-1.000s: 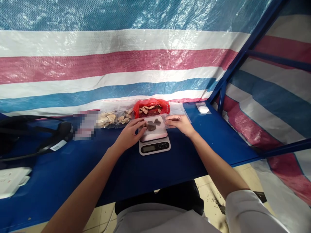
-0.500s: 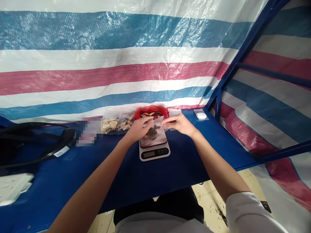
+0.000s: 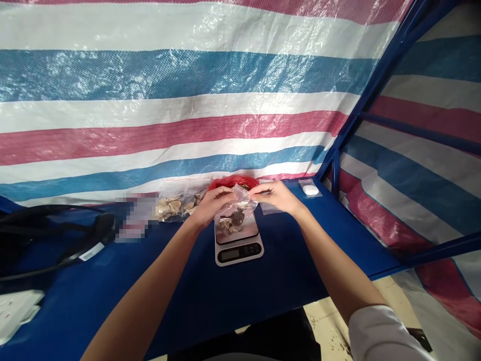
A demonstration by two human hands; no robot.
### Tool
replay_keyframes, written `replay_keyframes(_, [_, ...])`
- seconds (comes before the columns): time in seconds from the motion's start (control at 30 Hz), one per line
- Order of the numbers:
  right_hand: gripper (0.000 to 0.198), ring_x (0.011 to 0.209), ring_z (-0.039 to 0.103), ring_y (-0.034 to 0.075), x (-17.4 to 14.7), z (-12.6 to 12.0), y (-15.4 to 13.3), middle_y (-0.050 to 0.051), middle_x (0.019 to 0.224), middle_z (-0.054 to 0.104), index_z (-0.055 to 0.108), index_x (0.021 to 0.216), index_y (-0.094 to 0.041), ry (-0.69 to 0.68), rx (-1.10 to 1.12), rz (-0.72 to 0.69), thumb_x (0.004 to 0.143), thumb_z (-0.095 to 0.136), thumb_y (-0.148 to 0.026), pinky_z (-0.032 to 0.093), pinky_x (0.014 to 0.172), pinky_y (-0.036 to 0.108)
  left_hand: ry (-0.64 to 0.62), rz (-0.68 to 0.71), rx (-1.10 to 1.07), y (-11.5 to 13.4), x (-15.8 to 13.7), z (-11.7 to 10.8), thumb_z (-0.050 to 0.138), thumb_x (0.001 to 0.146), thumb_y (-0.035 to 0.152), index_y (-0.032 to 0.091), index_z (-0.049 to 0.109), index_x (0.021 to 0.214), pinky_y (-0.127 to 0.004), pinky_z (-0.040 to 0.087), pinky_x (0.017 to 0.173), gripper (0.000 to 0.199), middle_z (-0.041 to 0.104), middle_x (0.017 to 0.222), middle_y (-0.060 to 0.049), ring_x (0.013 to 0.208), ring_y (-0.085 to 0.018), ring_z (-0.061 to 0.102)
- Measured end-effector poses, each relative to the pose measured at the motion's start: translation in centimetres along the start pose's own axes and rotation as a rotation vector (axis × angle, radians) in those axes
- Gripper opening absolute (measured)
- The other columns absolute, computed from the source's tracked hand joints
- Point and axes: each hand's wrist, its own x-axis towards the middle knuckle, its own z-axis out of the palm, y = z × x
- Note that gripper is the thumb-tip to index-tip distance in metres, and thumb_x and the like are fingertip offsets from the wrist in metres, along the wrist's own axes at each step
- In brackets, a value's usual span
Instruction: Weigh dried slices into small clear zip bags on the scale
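A clear plastic bag point(image 3: 236, 220) with dark and light dried slices inside hangs over the plate of a white digital scale point(image 3: 240, 259). My left hand point(image 3: 215, 204) pinches the left side of the bag's top. On the other side, my right hand point(image 3: 276, 197) grips the top right corner between thumb and fingers. Whether the bag rests on the scale plate I cannot tell. Right behind my hands stands a red plastic bag point(image 3: 236, 180), its contents mostly hidden by my fingers and the clear bag.
Filled clear bags of dried slices point(image 3: 173, 206) lie left of the scale. A small white case point(image 3: 310, 190) sits on a clear bag at the right. Black cabled gear point(image 3: 90, 230) and a white power strip point(image 3: 18, 311) occupy the left of the blue table point(image 3: 293, 271).
The top of the clear bag is now bunched between my hands, which have come closer together. The whole view has shifted, so the table appears lower.
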Motion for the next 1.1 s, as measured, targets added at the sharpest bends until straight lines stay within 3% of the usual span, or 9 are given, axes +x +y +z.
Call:
replay_keyframes(0.1, [0.033,0.101,0.075,0.025,0.0,0.2,0.8,0.006,0.105,0.081,0.083,0.096,-0.022,0.125,0.082,0.018,0.073,0.084,-0.046,0.059,0.095,0.040,0.098,-0.026,-0.170,-0.7,0.0,0.2,0.089,0.064,0.041,0.018,0.076,0.081,-0.034,0.059,0.080,0.032,0.077,0.086,-0.005,0.082,-0.021,0.072])
replay_keyframes(0.23, [0.046,0.095,0.077,0.024,0.1,1.5,2.1,0.007,0.105,0.080,0.080,0.104,-0.022,0.272,0.288,0.242,0.072,0.084,-0.055,0.064,0.077,0.035,0.253,-0.034,-0.396,-1.3,-0.7,1.4,0.092,0.059,0.040,0.018,0.069,0.079,-0.035,0.061,0.078,0.038,0.075,0.083,-0.002,0.076,-0.017,0.070])
replay_keyframes(0.33, [0.049,0.093,0.077,0.025,0.4,2.9,2.8,0.008,0.098,0.080,0.080,0.095,-0.020,0.307,0.402,0.326,0.068,0.085,-0.061,0.065,0.073,0.034,0.317,-0.026,-0.470,-1.5,-1.4,2.4,0.091,0.061,0.039,0.018,0.065,0.079,-0.031,0.060,0.078,0.038,0.074,0.086,-0.001,0.077,-0.014,0.069])
replay_keyframes(0.43, [0.049,0.093,0.077,0.026,0.8,4.0,3.3,0.007,0.099,0.080,0.080,0.092,-0.021,0.320,0.457,0.305,0.064,0.086,-0.060,0.065,0.074,0.034,0.323,-0.052,-0.462,-1.6,-1.8,3.0,0.089,0.065,0.038,0.019,0.063,0.082,-0.029,0.059,0.076,0.036,0.074,0.088,-0.002,0.081,-0.015,0.070])
replay_keyframes(0.57, [0.044,0.091,0.076,0.024,0.7,4.8,3.7,0.004,0.095,0.080,0.080,0.089,-0.021,0.358,0.470,0.276,0.066,0.086,-0.059,0.064,0.072,0.032,0.306,-0.078,-0.371,-1.8,-1.3,2.6,0.085,0.070,0.047,0.018,0.067,0.083,-0.029,0.057,0.067,0.036,0.071,0.081,-0.002,0.071,-0.015,0.067])
replay_keyframes(0.87, [0.046,0.072,0.068,0.018,0.1,6.2,5.1,0.000,0.072,0.070,0.075,0.079,-0.021,0.420,0.519,0.282,0.062,0.086,-0.062,0.065,0.066,0.031,0.325,0.122,-0.273,-4.4,-0.2,1.0,0.084,0.071,0.042,0.018,0.074,0.075,-0.027,0.055,0.066,0.027,0.069,0.073,0.000,0.064,-0.013,0.064])
replay_keyframes(0.97, [0.045,0.070,0.068,0.017,0.1,6.4,5.0,0.000,0.073,0.070,0.074,0.076,-0.021,0.419,0.512,0.294,0.062,0.086,-0.062,0.064,0.065,0.031,0.328,0.191,-0.256,-5.1,-0.4,0.5,0.084,0.073,0.039,0.019,0.076,0.075,-0.026,0.055,0.070,0.022,0.072,0.074,-0.001,0.066,-0.013,0.065])
replay_keyframes(1.1, [0.043,0.073,0.070,0.019,-0.1,6.6,4.8,0.002,0.076,0.072,0.074,0.077,-0.022,0.408,0.455,0.292,0.068,0.083,-0.062,0.063,0.064,0.032,0.321,0.183,-0.207,-5.8,-0.7,-0.2,0.084,0.074,0.041,0.019,0.077,0.077,-0.028,0.055,0.071,0.024,0.074,0.075,-0.002,0.066,-0.014,0.066])
